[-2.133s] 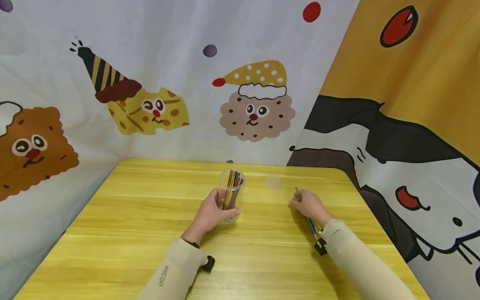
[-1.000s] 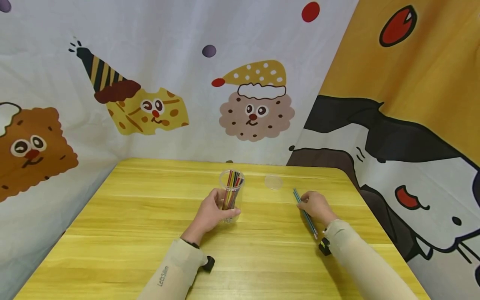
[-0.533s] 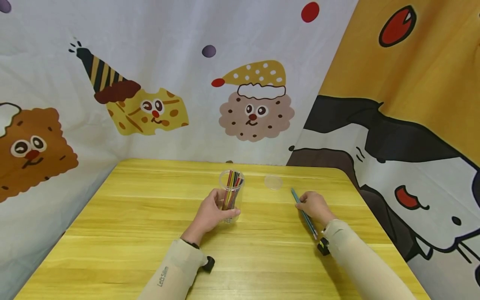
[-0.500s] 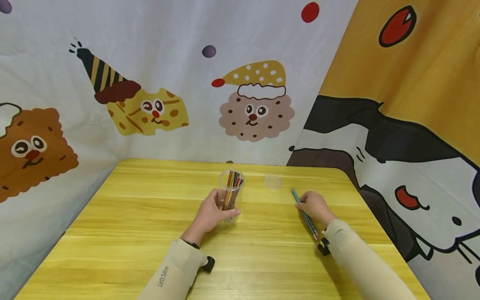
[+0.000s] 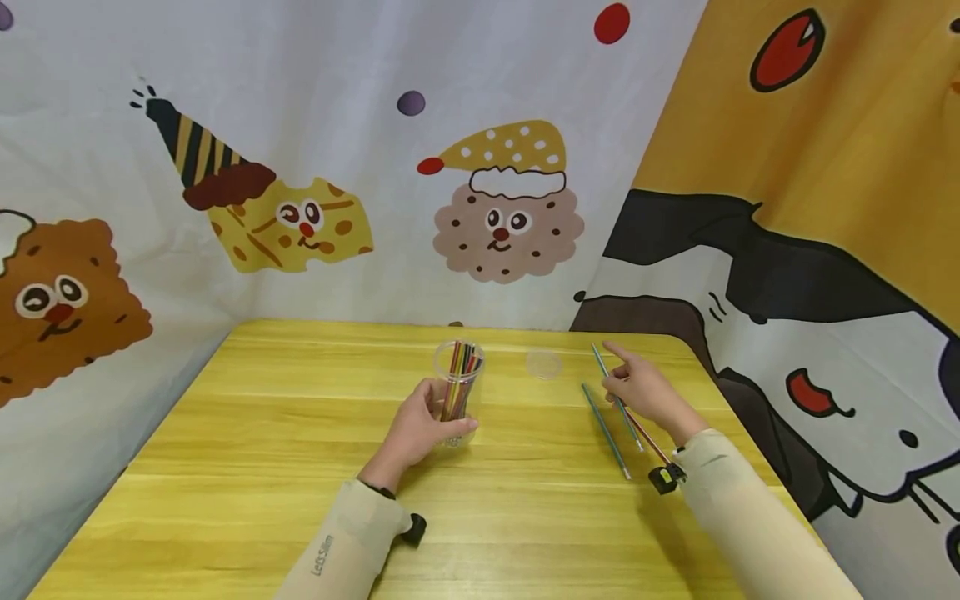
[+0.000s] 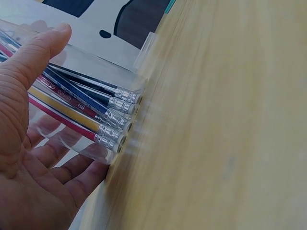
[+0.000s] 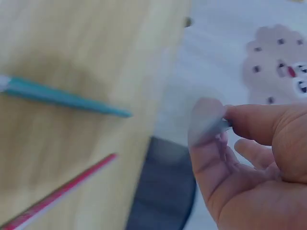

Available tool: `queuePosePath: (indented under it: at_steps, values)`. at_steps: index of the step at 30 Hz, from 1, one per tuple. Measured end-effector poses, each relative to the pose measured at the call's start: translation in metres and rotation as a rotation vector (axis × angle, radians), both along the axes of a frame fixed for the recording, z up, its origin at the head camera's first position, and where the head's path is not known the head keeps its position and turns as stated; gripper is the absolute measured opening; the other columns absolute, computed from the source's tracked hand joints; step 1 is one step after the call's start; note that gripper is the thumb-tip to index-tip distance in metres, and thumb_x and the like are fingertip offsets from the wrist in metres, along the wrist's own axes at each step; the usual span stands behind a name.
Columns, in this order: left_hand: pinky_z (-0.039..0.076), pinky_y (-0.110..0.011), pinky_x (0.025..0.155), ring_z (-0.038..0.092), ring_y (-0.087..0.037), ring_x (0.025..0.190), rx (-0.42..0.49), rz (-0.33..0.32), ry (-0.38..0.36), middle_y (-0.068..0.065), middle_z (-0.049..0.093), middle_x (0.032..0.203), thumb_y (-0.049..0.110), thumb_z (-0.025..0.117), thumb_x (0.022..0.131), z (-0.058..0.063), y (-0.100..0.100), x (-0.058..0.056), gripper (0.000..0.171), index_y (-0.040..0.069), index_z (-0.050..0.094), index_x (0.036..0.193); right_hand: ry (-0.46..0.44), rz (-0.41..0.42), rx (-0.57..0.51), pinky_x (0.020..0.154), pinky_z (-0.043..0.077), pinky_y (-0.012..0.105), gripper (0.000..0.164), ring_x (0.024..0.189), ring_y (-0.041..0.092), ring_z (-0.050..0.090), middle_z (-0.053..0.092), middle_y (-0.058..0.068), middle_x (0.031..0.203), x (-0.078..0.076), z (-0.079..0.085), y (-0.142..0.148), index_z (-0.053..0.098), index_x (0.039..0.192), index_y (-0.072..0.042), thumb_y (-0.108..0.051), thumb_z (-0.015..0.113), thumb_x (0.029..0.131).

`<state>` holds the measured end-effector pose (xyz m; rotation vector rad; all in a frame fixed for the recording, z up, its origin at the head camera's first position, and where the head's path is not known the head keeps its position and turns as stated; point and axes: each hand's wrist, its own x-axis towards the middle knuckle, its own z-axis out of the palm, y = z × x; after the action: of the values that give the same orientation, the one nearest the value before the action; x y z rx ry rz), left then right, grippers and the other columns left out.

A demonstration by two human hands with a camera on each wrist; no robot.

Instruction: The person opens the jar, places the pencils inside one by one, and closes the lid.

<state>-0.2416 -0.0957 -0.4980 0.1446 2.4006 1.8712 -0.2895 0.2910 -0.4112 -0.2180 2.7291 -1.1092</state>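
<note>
My left hand [image 5: 416, 425] grips a clear plastic cup [image 5: 474, 400] standing on the table. Its thumb and fingers curl round the wall. Inside lean several pencils [image 6: 67, 112] in red, yellow, black and blue, silver-ferruled erasers at the bottom. My right hand [image 5: 647, 390] pinches a teal pencil [image 5: 600, 360], one finger pointing out past it. Motion blur covers the pinch in the right wrist view. Left of that hand, a second teal pencil [image 5: 606, 433] lies on the table. A red pencil [image 5: 654, 442] is partly under the right hand; it also shows in the right wrist view.
A clear round lid [image 5: 543, 364] lies flat near the back of the yellow wooden table [image 5: 315, 417]. Behind the table hangs a printed cartoon curtain [image 5: 315, 100]. Black camera mounts [image 5: 663, 478] sit at both wrists.
My right hand has moved slightly right and away from me with one teal pencil, leaving another on the table. The red pencil has come into view. My left hand still holds the cup.
</note>
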Motion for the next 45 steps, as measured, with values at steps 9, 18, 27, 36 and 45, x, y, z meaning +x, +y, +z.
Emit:
queuePosePath:
  at_steps: [9, 18, 27, 36, 45]
  values:
    - [0.060, -0.047, 0.098, 0.069, -0.023, 0.115, -0.015, 0.006, -0.006, -0.005, 0.069, 0.130, 0.038, 0.095, 0.082, -0.002, 0.000, -0.001, 0.071, 0.019, 0.057, 0.138, 0.157, 0.030, -0.158, 0.087, 0.066, 0.035, 0.056, 0.098, 0.022, 0.077, 0.067, 0.021, 0.117, 0.018, 0.043, -0.036, 0.050, 0.159, -0.014, -0.011, 0.069, 0.106]
    - [0.060, -0.045, 0.095, 0.069, -0.022, 0.111, -0.017, 0.000, 0.006, -0.006, 0.070, 0.126, 0.036, 0.096, 0.082, -0.002, 0.000, -0.003, 0.069, 0.017, 0.057, 0.136, 0.362, -0.004, -0.418, 0.079, 0.064, 0.028, 0.049, 0.089, 0.014, 0.075, 0.077, 0.003, 0.108, 0.030, 0.065, -0.067, 0.054, 0.148, -0.011, -0.008, 0.073, 0.103]
    - [0.060, -0.044, 0.094, 0.069, -0.023, 0.112, -0.002, 0.005, -0.002, -0.005, 0.070, 0.127, 0.035, 0.096, 0.082, -0.001, 0.000, -0.002, 0.068, 0.018, 0.058, 0.136, 0.431, 0.046, -0.652, 0.076, 0.065, 0.027, 0.087, 0.090, 0.008, 0.077, 0.071, -0.002, 0.109, 0.037, 0.064, -0.100, 0.026, 0.168, -0.022, 0.005, 0.071, 0.099]
    - [0.060, -0.044, 0.094, 0.069, -0.023, 0.112, 0.001, 0.004, 0.004, -0.005, 0.070, 0.127, 0.036, 0.096, 0.082, -0.001, -0.002, -0.002, 0.069, 0.018, 0.058, 0.136, 0.420, 0.088, -0.704, 0.075, 0.066, 0.030, 0.079, 0.088, 0.015, 0.079, 0.071, -0.003, 0.107, 0.039, 0.054, -0.119, 0.035, 0.164, -0.016, 0.007, 0.072, 0.098]
    - [0.059, -0.044, 0.095, 0.069, -0.022, 0.111, -0.010, 0.006, 0.006, -0.004, 0.070, 0.125, 0.037, 0.096, 0.082, -0.001, -0.001, -0.001, 0.069, 0.018, 0.058, 0.136, 0.515, -0.017, -0.824, 0.076, 0.066, 0.031, 0.077, 0.088, 0.015, 0.077, 0.070, 0.007, 0.111, 0.038, 0.059, -0.138, 0.037, 0.161, -0.023, 0.002, 0.074, 0.099]
